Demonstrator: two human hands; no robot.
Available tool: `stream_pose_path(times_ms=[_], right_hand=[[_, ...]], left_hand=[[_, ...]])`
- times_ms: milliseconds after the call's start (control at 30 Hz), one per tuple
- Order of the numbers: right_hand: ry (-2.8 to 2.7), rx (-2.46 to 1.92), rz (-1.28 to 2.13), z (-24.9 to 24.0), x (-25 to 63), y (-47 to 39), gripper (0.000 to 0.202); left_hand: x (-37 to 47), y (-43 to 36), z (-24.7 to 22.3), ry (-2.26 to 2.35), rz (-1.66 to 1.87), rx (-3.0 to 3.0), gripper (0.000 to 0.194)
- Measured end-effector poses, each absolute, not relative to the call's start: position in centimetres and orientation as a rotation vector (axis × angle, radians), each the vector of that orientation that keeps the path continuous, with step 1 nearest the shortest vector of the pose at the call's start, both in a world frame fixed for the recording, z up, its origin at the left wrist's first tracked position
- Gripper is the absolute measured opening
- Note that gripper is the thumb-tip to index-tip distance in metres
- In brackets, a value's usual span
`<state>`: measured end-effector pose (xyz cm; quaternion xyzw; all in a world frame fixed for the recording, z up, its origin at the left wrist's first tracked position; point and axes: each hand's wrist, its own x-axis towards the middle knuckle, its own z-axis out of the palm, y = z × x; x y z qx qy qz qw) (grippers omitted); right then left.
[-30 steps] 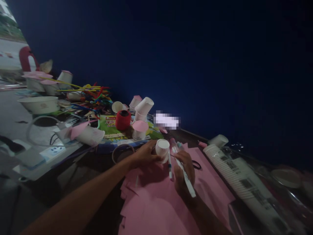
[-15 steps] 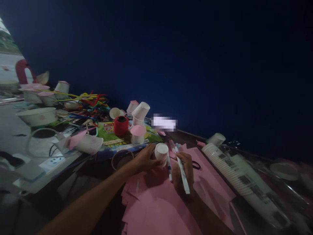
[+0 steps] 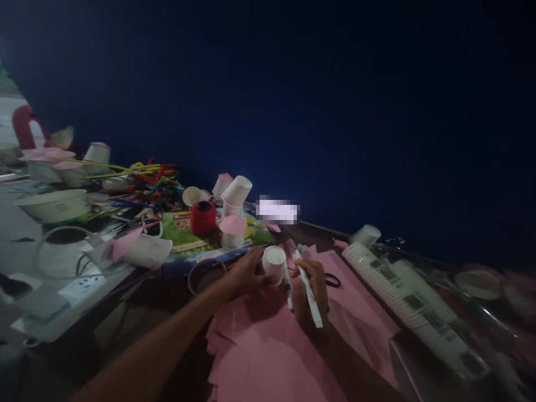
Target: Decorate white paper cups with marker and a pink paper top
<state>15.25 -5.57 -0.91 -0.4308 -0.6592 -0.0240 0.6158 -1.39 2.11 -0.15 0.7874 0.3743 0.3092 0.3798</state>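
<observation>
While the left hand (image 3: 250, 272) grips a paper cup (image 3: 274, 265), the right hand (image 3: 310, 290) clasps a slanted marker (image 3: 312, 303).

Matt paper and shiny plastic lie before us.
We see smooth, matt white paper on the paper cup (image 3: 274, 270) we hold, and flat, matt pink paper in the sheets (image 3: 268, 357) under it. Our white marker (image 3: 312, 301) looks like smooth, hard plastic. Clear, crinkled plastic film gives glossy glints over the cup stack (image 3: 387, 285), whose paper rims make a ridged surface. We read the red spool (image 3: 202, 220) as matt wound thread, the power strip (image 3: 46, 312) as smooth pale plastic, and the bowl (image 3: 56, 207) as smooth paper.
</observation>
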Motion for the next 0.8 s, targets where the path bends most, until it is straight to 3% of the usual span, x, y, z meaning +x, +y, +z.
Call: stream_pose_path(times_ms=[433, 800], right_hand=[[-1.210, -1.108, 0.247, -2.3, 15.6, -4.6, 0.022], [-1.271, -1.115, 0.208, -1.7, 15.3, -5.1, 0.024]], left_hand=[[-1.4, 2.1, 0.2, 0.950, 0.751, 1.990, 0.063], [-1.4, 2.1, -0.3, 0.848, 0.778, 1.855, 0.064]])
